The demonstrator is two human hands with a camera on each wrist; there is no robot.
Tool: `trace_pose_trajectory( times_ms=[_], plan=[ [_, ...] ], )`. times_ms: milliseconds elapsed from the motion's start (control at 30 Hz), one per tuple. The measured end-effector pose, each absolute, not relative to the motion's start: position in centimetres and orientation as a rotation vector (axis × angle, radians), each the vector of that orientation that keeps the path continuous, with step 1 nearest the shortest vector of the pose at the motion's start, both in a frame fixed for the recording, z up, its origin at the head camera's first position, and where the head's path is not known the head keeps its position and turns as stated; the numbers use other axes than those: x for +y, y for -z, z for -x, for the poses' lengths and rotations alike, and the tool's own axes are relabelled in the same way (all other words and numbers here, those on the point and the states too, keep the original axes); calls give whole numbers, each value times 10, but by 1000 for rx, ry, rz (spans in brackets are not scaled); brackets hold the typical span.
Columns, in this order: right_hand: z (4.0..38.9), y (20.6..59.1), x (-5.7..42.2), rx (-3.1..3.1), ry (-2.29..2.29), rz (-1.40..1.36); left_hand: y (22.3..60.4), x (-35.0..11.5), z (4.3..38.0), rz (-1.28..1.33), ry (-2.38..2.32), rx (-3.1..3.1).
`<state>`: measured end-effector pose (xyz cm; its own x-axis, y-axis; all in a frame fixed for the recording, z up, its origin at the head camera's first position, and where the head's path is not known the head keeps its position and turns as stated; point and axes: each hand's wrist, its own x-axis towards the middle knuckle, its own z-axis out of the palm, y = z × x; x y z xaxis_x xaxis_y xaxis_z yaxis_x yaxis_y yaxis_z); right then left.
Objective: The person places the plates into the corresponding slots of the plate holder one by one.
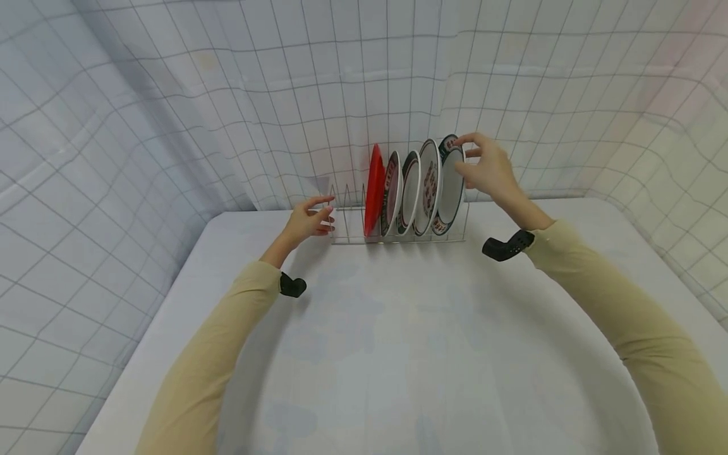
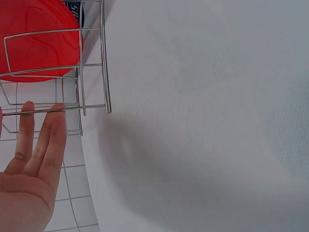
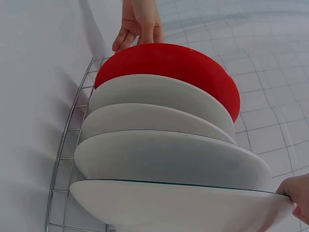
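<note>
My right hand [image 1: 486,165] pinches the upper right rim of the end plate [image 1: 452,184], a white one with a dark patterned border. This plate stands on edge at the right end of a wire dish rack [image 1: 348,240]. In the right wrist view, the fingers [image 3: 297,193] meet the plate's rim at the lower right. At the rack's left end is my left hand [image 1: 307,221], its fairly straight fingertips touching the end wire [image 2: 43,111]. A red plate [image 1: 374,189] stands nearest to that hand, a few slots in.
Between the red plate and the end plate stand several patterned plates [image 1: 428,187], upright and close together. The rack sits on a white table [image 1: 375,328], near its back edge. Behind it hangs a white cloth [image 1: 284,95] with a grid of dark lines.
</note>
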<state>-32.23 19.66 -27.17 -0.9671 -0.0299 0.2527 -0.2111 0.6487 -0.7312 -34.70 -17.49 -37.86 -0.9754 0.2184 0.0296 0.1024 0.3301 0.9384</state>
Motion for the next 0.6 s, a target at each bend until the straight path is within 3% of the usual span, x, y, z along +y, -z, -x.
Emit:
trace_pose_trajectory(
  times_ms=[433, 600],
  plan=[
    [332, 289, 197, -2633, -1248, -201, 357, -168, 330, -258, -1739, 2431],
    [334, 289, 200, -2680, -1280, -260, 367, -173, 337, -277, -1738, 2454]
  ],
)
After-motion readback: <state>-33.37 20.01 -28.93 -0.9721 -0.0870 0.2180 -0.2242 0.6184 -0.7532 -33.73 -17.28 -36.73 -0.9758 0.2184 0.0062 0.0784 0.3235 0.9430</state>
